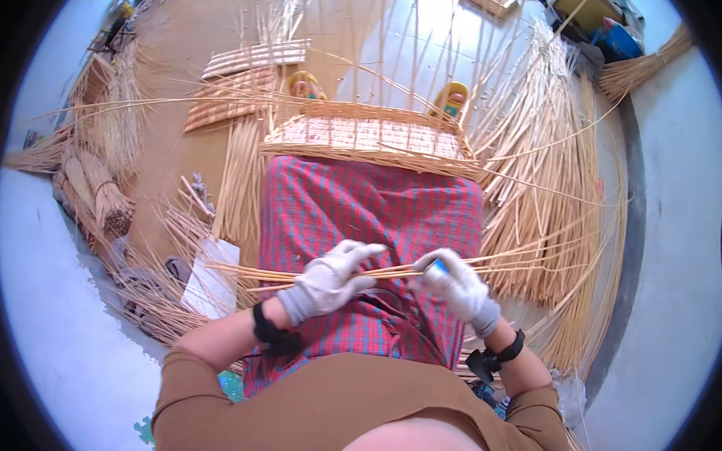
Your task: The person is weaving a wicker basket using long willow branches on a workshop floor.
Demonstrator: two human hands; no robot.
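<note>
Several long, thin, tan wicker rods [395, 271] lie crosswise above my lap. My right hand [454, 288], in a white glove, is closed around them, and their ends fan out beyond it to the right. A small blue and silver piece [437, 267] shows at its fingers; its kind is unclear. My left hand [331, 278], also gloved, has its fingers and thumb stretched apart, with the rods passing between them. Below both hands, a red and blue checked cloth [370, 202] covers my lap. Past my knees sits a partly woven wicker basket [372, 135], with long loose stakes rising from its far side.
A big spread of loose wicker rods [529, 199] fills the right side. Bound bundles [100, 188] lie at the left wall. Flat woven panels [237, 98] rest left of the basket. Yellow slippers [451, 100] show behind it. A white sheet [213, 280] lies left of my lap.
</note>
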